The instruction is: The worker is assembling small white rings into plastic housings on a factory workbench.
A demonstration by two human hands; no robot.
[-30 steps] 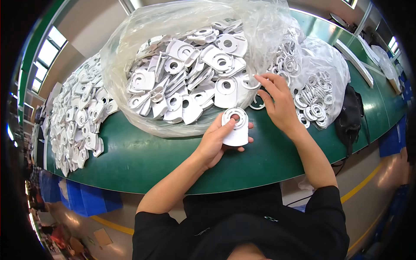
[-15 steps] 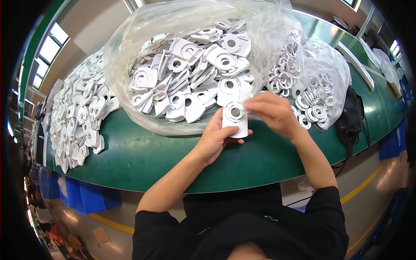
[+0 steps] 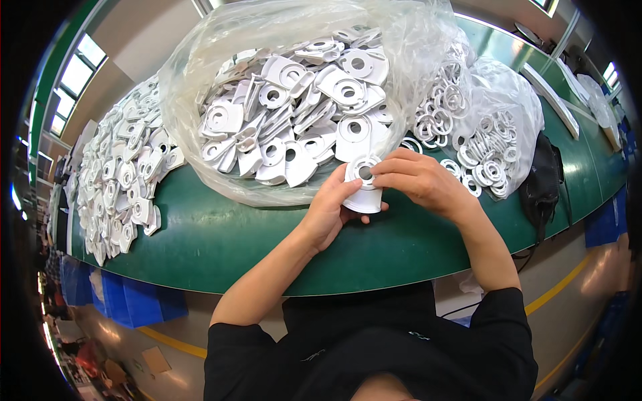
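Over the green table [image 3: 247,250], my left hand [image 3: 328,212] grips a white plastic part [image 3: 364,202] with a round hole, the thumb on its face and fingertips showing past its lower right edge. A white ring [image 3: 356,168] sits around the hole. Against the right side of that ring rest the fingertips of my right hand [image 3: 429,182], bent and held together; they hide part of its rim. Just beyond both hands is a large clear plastic bag [image 3: 184,100] with many similar white parts [image 3: 287,77]. Loose white rings [image 3: 491,170] lie to the right.
More white parts [image 3: 124,177] are heaped at the table's left. A black bag [image 3: 540,180] lies near the right edge, with a long white strip [image 3: 552,103] farther back. Blue bins [image 3: 137,302] stand below the table at the left.
My right hand has come down and inward, so its fingertips now touch the ring on the part. My left thumb has shifted up the part, which tilts slightly.
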